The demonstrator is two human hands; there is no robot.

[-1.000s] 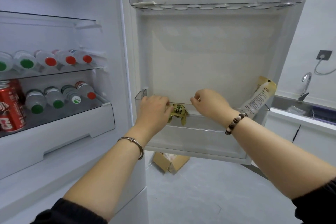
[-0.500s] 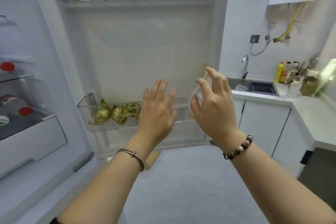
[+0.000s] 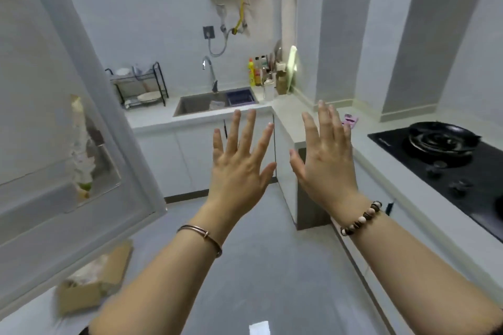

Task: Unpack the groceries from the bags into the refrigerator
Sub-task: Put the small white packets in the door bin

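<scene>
My left hand (image 3: 241, 160) and my right hand (image 3: 326, 155) are both raised in front of me with the fingers spread, and neither holds anything. They are over the floor, to the right of the open refrigerator door (image 3: 54, 144). A tall pale packet (image 3: 81, 149) stands blurred in the door's lower bin at the left. The inside of the refrigerator is out of view. No grocery bag shows.
A brown cardboard box (image 3: 92, 280) lies on the floor below the door. A sink (image 3: 201, 102) and dish rack (image 3: 138, 87) line the back counter. A black hob with a pan (image 3: 443, 139) sits on the right counter. Grey floor stretches ahead.
Both hands let go of the gold packets in the door bin and pulled back, fingers spreading. My view swung right, from the refrigerator shelves to the kitchen counters.
</scene>
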